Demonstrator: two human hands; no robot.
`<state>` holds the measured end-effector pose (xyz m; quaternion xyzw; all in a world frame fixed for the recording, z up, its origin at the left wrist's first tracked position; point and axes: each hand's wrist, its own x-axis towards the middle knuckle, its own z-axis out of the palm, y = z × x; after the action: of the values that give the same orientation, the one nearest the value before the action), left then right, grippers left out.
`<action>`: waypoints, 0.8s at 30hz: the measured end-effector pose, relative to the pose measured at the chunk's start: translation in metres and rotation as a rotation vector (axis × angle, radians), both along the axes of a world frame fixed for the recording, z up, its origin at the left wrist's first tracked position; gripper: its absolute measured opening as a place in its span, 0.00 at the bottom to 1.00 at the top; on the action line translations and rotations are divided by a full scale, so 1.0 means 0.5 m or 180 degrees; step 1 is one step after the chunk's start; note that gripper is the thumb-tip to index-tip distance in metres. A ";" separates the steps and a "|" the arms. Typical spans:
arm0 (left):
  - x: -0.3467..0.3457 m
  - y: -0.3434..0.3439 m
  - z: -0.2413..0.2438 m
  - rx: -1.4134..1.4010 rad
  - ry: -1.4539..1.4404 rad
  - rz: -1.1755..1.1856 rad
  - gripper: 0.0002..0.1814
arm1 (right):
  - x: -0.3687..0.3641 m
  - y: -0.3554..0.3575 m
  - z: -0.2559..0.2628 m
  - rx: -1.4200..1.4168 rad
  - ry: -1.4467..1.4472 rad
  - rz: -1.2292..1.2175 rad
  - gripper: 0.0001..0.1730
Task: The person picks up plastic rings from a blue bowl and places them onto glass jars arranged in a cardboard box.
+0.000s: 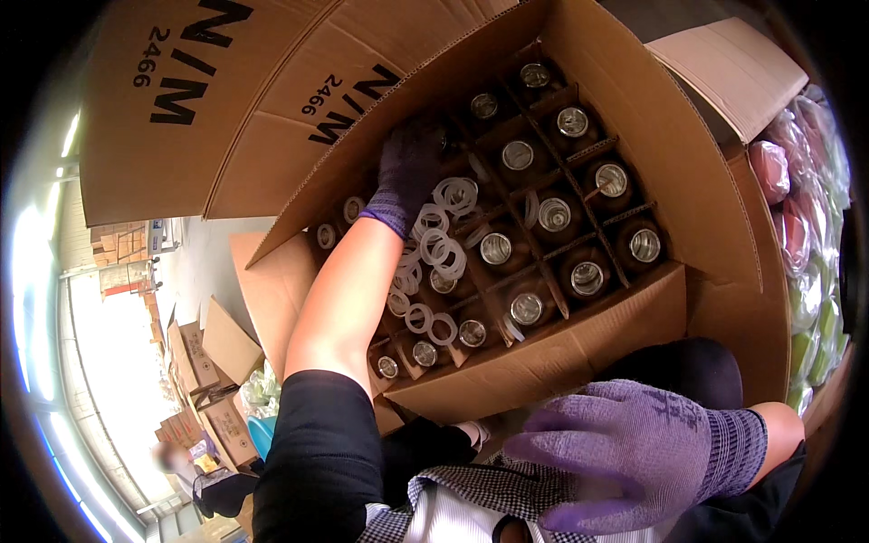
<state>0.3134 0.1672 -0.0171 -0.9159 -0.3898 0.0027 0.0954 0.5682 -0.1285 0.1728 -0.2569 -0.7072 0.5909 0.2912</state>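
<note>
A deep cardboard carton (pixel 543 370) stands before me, split by cardboard dividers (pixel 585 197). Its cells hold several glass bottles (pixel 495 248), with their round open mouths facing up. Translucent ring-shaped pieces (pixel 434 246) lie in a loose heap over the bottles on the left side, and a few have slipped down between cells. My left hand (pixel 411 163), in a dark purple knit glove, reaches down inside the far left part of the carton; shadow hides its fingers and whatever they touch. In front of my body, my gloved right hand (pixel 624 448) is held apart from the carton, fingers spread and holding nothing.
Tall carton flaps (pixel 224 122) bearing print rise at the far left. On the right are plastic-wrapped red and green packages (pixel 801 224). Opened cartons (pixel 210 366) and a blue tub (pixel 261 434) stand at left, near another person (pixel 210 478). Stacked boxes (pixel 122 248) are farther off.
</note>
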 end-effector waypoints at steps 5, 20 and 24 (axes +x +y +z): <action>-0.003 -0.004 0.007 -0.0446 0.0132 -0.0049 0.19 | 0.007 0.002 0.001 0.0002 -0.0095 -0.0026 0.39; -0.007 0.024 -0.038 -0.0472 -0.0643 0.0471 0.21 | -0.004 0.006 0.001 -0.0017 -0.0037 0.0016 0.37; -0.001 0.029 -0.020 -0.0678 -0.0489 0.0175 0.21 | -0.002 0.005 0.001 0.0016 -0.0092 -0.0001 0.37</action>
<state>0.3129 0.1818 -0.0272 -0.9074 -0.4184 -0.0235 -0.0327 0.5672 -0.1263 0.1733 -0.2647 -0.7127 0.5853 0.2817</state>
